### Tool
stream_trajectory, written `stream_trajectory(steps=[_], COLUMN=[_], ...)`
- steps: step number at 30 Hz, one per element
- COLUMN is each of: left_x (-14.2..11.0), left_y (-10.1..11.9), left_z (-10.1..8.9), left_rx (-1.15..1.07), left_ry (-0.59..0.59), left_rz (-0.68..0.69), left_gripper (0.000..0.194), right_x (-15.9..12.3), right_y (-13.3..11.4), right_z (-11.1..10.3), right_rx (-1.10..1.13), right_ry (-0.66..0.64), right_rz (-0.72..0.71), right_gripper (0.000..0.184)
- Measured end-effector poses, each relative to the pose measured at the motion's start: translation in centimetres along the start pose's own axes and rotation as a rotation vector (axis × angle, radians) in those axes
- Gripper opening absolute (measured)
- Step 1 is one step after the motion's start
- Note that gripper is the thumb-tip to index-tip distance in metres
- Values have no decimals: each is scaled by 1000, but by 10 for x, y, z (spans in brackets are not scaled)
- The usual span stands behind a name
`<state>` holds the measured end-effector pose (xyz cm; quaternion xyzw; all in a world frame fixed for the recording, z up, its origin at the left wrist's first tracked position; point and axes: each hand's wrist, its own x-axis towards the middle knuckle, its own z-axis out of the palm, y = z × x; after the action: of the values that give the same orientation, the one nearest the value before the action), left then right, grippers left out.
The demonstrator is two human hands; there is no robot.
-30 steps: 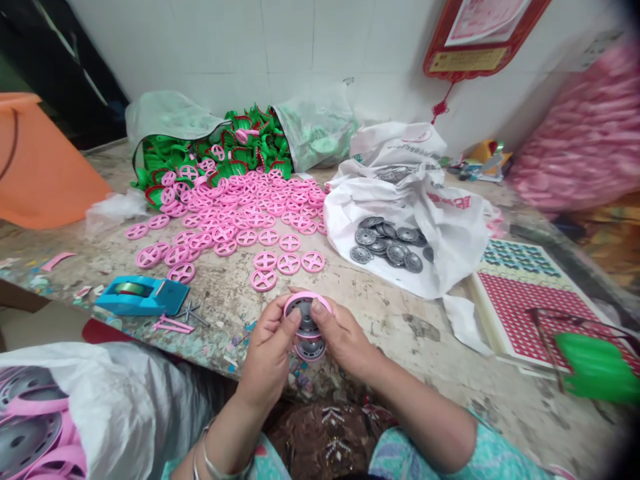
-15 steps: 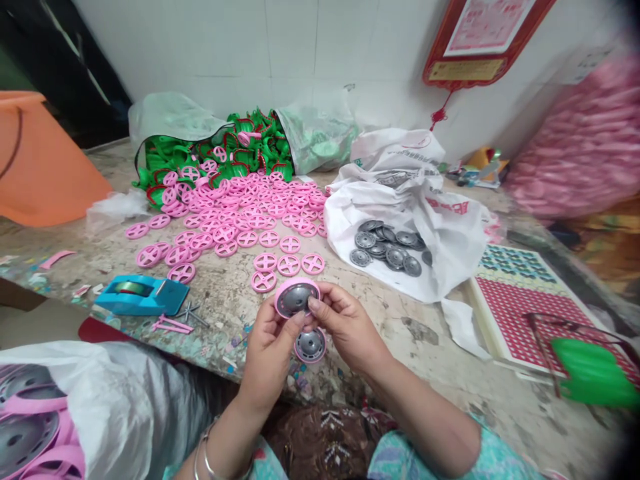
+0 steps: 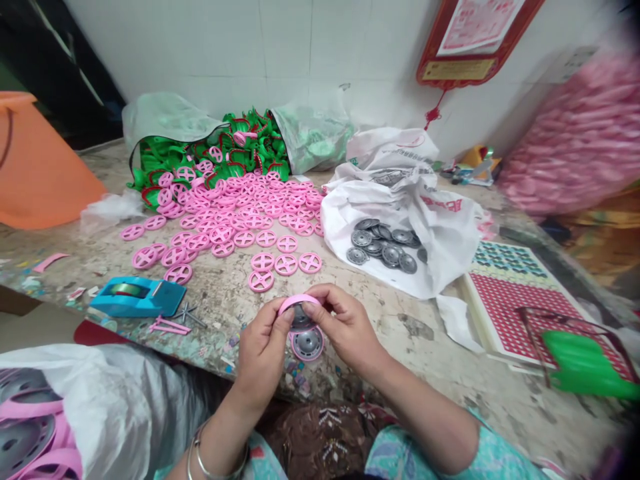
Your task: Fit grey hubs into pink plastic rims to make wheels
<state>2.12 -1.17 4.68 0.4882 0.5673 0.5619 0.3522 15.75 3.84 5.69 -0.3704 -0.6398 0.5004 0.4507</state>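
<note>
My left hand (image 3: 263, 350) and my right hand (image 3: 347, 327) both pinch one pink-rimmed grey wheel (image 3: 299, 311) just above the table's front edge. A second pink-rimmed grey wheel (image 3: 307, 343) shows right below it, between my hands; I cannot tell which hand holds it. Loose pink spoked rings (image 3: 240, 217) lie spread over the table beyond my hands. Grey metal discs (image 3: 383, 243) rest on an open white plastic bag (image 3: 450, 233) to the right.
A blue tape dispenser (image 3: 137, 297) sits at the left. Green parts (image 3: 210, 150) spill from a clear bag at the back. An orange bucket (image 3: 35, 167) stands far left. A white bag (image 3: 85, 407) with finished wheels lies on my lap. A patterned board (image 3: 520, 300) lies right.
My hands tilted the upper wheel up to show its grey face, then brought it back down flat over the lower wheel. The view shifted slightly.
</note>
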Motion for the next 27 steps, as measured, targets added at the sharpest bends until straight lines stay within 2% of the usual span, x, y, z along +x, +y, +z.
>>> stream_trajectory(steps=[6, 8, 10, 14, 16, 19, 22, 27], left_x=[1, 2, 2, 2, 2, 1, -1, -1], left_y=[-3, -5, -7, -7, -5, -1, 0, -5], left_z=[7, 9, 8, 5, 3, 2, 4, 11], left_rx=[-197, -253, -281, -257, -204, -124, -87, -229], left_ry=[57, 62, 70, 57, 49, 38, 37, 110], left_rz=[-33, -62, -86, -86, -60, -36, -41, -69], left_gripper=[25, 23, 21, 22, 23, 23, 23, 32], right_x=[0, -1, -2, -2, -1, -1, -1, -2], right_y=[9, 9, 8, 4, 1, 0, 5, 13], right_z=[12, 13, 12, 3, -1, -4, 0, 13], right_rx=[492, 548, 437, 24, -100, -153, 4, 577], right_ry=[26, 9, 13, 78, 31, -33, -14, 15], right_rz=[255, 267, 202, 18, -36, -76, 3, 322], right_gripper=[29, 31, 29, 35, 28, 17, 17, 29])
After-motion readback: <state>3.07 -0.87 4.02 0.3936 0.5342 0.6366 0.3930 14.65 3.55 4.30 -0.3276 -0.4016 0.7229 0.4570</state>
